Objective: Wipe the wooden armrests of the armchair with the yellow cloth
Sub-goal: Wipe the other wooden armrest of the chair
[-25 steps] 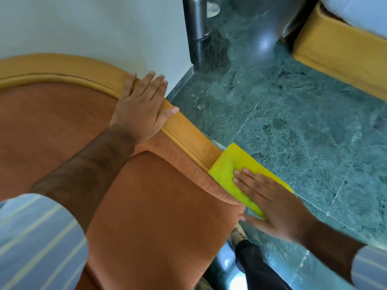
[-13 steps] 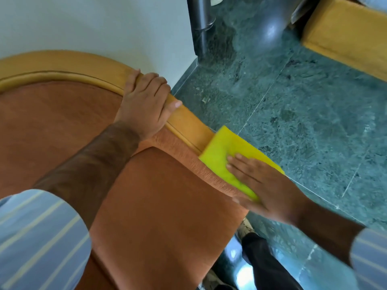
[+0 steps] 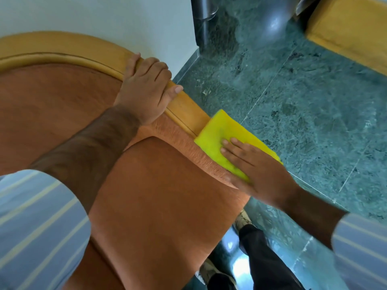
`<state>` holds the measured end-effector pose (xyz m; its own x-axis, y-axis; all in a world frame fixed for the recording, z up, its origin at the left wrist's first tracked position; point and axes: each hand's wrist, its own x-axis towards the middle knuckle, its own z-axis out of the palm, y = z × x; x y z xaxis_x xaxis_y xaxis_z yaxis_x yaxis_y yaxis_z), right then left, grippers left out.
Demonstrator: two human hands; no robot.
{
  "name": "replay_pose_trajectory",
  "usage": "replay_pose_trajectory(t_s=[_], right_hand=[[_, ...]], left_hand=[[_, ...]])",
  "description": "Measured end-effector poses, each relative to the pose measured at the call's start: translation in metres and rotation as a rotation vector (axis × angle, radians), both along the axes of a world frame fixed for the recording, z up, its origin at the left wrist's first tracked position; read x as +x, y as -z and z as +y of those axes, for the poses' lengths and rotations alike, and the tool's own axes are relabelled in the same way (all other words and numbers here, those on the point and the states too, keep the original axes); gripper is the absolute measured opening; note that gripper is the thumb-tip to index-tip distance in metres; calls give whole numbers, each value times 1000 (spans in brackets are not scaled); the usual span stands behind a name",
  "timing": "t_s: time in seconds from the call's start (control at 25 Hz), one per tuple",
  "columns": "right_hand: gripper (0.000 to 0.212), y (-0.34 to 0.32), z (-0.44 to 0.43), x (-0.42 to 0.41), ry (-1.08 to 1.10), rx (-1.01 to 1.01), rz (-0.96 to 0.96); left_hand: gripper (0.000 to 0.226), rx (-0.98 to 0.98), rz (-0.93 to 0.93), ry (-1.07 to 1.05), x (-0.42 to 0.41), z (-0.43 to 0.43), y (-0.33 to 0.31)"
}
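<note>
Green marble floor spreads under and beyond an armchair upholstered in rust-orange. Nearest, striped sleeves frame the view. The right hand lies flat, fingers extended, pressing the yellow cloth onto the wooden armrest near its front end. Further along the same curved rail, the left hand wraps over the wood, fingers curled down its outer edge, thumb lying along the top. Beyond stand a white wall and a metal post
</note>
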<state>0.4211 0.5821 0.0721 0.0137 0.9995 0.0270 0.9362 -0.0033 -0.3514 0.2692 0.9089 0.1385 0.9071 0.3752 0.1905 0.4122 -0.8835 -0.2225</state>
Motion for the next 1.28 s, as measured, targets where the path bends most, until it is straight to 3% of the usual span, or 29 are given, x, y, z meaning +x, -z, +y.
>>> replay_pose_trajectory(t_s=[0.16,0.44,0.72,0.96,1.08,1.16,1.2,1.28], right_hand=[[65,-5,-62,20,-9,-27,29],[70,-10,80,-12,-65,19,-50],[63,-13,-65,24,-106,-1,-16],[69,-17,47,-5,-147,-43,-47],[68,-17,59,-9,-156,-38,-8],[65,-20,51,-2,-170,-20,71],[64,-22,49,2,-143,-14,134],[68,-24,40,18,149,-60,315]], left_hand=[[69,-2,3,-35,1,-2,2],[70,-7,18,-42,5,-2,2],[72,-52,143,-75,4,-5,-6],[74,-91,182,-111,6,-7,-8],[75,-155,231,-132,5,-7,-17],[70,-283,146,-154,10,-16,-21],[64,-380,15,-185,9,-28,-22],[51,-497,-378,-284,0,-66,-17]])
